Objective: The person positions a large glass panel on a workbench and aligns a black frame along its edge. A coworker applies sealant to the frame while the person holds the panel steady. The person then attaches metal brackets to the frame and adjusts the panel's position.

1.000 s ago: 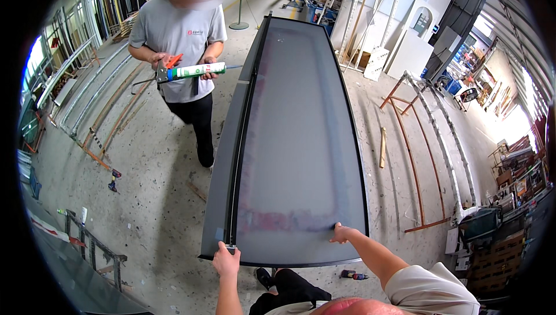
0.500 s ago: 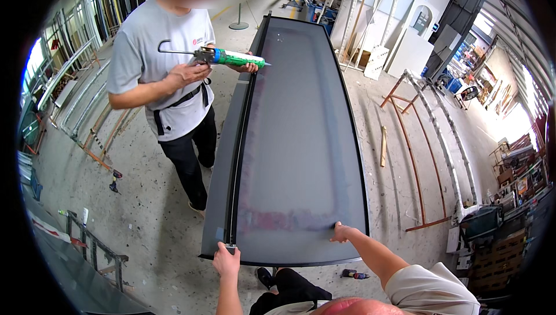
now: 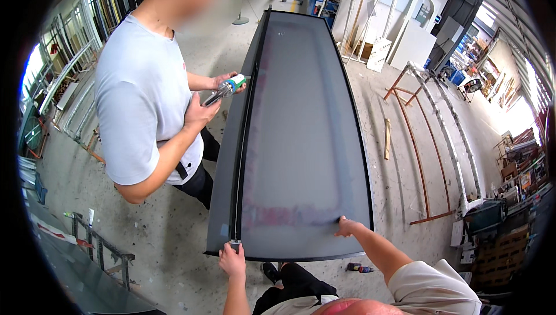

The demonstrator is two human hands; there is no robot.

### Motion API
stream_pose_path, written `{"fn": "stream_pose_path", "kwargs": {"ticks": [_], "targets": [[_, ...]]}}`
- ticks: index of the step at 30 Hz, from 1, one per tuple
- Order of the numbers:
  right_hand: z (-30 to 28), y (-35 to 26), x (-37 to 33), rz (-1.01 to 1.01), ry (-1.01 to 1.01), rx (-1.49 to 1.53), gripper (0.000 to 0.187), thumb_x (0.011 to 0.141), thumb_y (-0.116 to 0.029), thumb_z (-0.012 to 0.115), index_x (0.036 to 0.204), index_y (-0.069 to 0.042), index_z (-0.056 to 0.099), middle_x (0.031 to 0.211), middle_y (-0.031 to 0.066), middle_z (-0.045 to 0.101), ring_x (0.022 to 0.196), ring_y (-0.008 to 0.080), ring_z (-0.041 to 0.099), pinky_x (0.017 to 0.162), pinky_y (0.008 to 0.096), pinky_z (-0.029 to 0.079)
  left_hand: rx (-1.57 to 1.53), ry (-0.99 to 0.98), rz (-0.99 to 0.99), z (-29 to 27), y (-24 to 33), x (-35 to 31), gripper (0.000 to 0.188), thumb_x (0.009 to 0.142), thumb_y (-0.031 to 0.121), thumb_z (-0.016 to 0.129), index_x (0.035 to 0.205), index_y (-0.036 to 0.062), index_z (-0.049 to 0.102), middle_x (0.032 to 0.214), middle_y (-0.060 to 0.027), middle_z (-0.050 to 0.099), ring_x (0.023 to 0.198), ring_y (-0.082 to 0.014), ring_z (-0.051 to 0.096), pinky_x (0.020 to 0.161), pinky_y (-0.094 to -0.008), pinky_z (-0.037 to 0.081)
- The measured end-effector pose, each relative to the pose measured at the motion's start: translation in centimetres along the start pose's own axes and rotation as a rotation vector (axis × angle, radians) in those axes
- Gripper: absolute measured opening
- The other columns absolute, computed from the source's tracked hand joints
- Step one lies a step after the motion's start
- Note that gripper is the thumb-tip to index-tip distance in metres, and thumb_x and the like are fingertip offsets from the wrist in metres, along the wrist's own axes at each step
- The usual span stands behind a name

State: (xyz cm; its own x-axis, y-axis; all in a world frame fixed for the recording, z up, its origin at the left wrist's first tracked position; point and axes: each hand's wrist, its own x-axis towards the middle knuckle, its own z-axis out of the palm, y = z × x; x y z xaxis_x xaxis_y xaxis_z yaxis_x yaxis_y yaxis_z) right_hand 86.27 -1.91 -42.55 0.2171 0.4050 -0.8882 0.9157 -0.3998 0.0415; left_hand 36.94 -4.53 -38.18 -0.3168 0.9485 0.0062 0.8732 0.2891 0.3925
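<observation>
A long dark grey panel with black edges stretches away from me. Along its left part runs a narrow black strip with a small metal piece at its near end. My left hand is closed on that near end, fingertips at the metal piece. My right hand touches the panel's surface near its right front corner, fingers apart and nothing visible in them. At the panel's left side a co-worker holds a caulking gun with a green and white cartridge in both hands, its tip near the strip.
The co-worker stands close along the left side. A power drill lies on the floor by the panel's front right. Rusty metal stands and a wooden stick are to the right; a dark metal frame is at the lower left.
The co-worker has come nearer and turned toward the panel, swinging the caulking gun's tip away from me toward the strip. My hands keep their places on the strip and panel.
</observation>
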Motion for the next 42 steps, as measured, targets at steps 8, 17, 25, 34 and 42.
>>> {"fn": "stream_pose_path", "kwargs": {"ticks": [8,17,25,34,42], "targets": [[0.2,0.0,-0.2,0.0,-0.002,0.005,0.09,0.083,-0.053,0.082,0.131,0.008,0.036,0.096,0.0201,0.074,0.105,0.0348,0.071,0.087,0.0466,0.058,-0.058,0.047,0.006,0.1,-0.2,-0.1,0.037,0.082,0.035,0.082,0.101,0.0098,0.063,0.074,-0.0052,0.069,0.083,-0.0362,0.068,0.072,-0.053,0.054],[-0.7,-0.7,-2.1,0.015,0.005,0.002,0.091,0.084,-0.052,0.081,0.132,0.008,0.035,0.092,0.0179,0.074,0.096,0.032,0.07,0.082,0.0447,0.058,-0.026,0.029,-0.003,-0.1,0.1,-0.2,0.035,0.083,0.039,0.081,0.099,0.0127,0.064,0.073,-0.0009,0.068,0.085,-0.0288,0.068,0.07,-0.0496,0.055],[-0.8,-0.4,-2.3,-0.027,0.053,0.048,0.093,0.082,-0.049,0.083,0.135,0.008,0.033,0.101,0.0217,0.074,0.091,0.0314,0.073,0.081,0.0427,0.06,-0.019,0.072,0.023,-0.5,0.4,-0.3,0.037,0.083,0.04,0.081,0.091,0.01,0.061,0.071,-0.0047,0.068,0.08,-0.0337,0.067,0.068,-0.0515,0.054],[-0.2,1.2,-3.3,-0.128,0.65,0.513,0.049,0.088,-0.041,0.078,0.115,-0.006,0.057,0.12,0.0216,0.06,0.117,0.0411,0.06,0.1,0.0486,0.051,0.032,0.023,-0.006,-0.3,1.4,0.1,0.04,0.082,0.044,0.081,0.092,0.0109,0.06,0.074,-0.007,0.067,0.08,-0.0341,0.068,0.07,-0.053,0.054],[-3.7,-0.6,-1.5,0.011,1.135,0.375,0.029,0.099,-0.038,0.062,0.101,-0.009,0.058,0.107,0.0139,0.056,0.103,0.034,0.057,0.086,0.0478,0.045,0.13,0.027,-0.055,-0.7,0.8,-0.6,0.041,0.082,0.045,0.081,0.091,0.0119,0.059,0.073,-0.0032,0.065,0.079,-0.0321,0.067,0.07,-0.0522,0.052]]}}
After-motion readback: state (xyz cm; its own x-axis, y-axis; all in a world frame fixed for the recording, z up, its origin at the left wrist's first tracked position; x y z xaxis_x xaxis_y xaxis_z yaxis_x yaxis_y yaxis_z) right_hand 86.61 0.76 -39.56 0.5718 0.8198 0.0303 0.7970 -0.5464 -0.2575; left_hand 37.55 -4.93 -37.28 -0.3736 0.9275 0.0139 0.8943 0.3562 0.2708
